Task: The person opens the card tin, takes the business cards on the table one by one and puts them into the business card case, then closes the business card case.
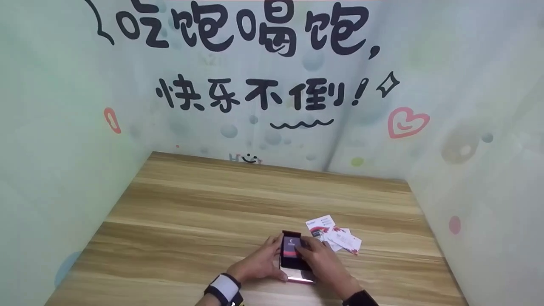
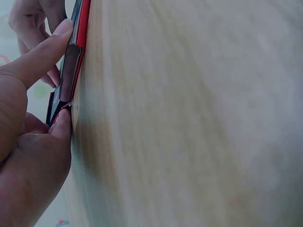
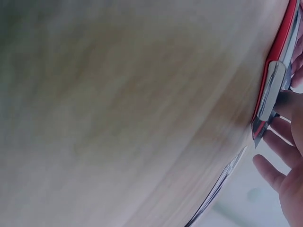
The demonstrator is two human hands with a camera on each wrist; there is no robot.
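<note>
A: What's on my feed, biggest first?

B: On the head camera I get a pale wall [image 1: 204, 138] with black lettering along the top, then a wood-grain table [image 1: 191, 204] across the lower half.

A: The hands?

B: Lower centre, both. The left hand [image 1: 261, 260] grips the left side of the card case [image 1: 293, 264], thumb at its lower-left corner, fingers farther up. The right hand [image 1: 326, 261] reaches in from the right, touching the dark card [image 1: 290, 246]. My right wrist view shows some of those fingers spread apart; whether they pinch the card, I can't tell.

A: Where's the case?

B: Lower centre, between the hands, close to the wood: black above, shiny at its lower end, red along the edge in both wrist views.

A: Anything smaller?

B: Loose cards [image 1: 345, 240] overlap just right of it. The dark card, with its reddish band, lies against the case's black part.
</note>
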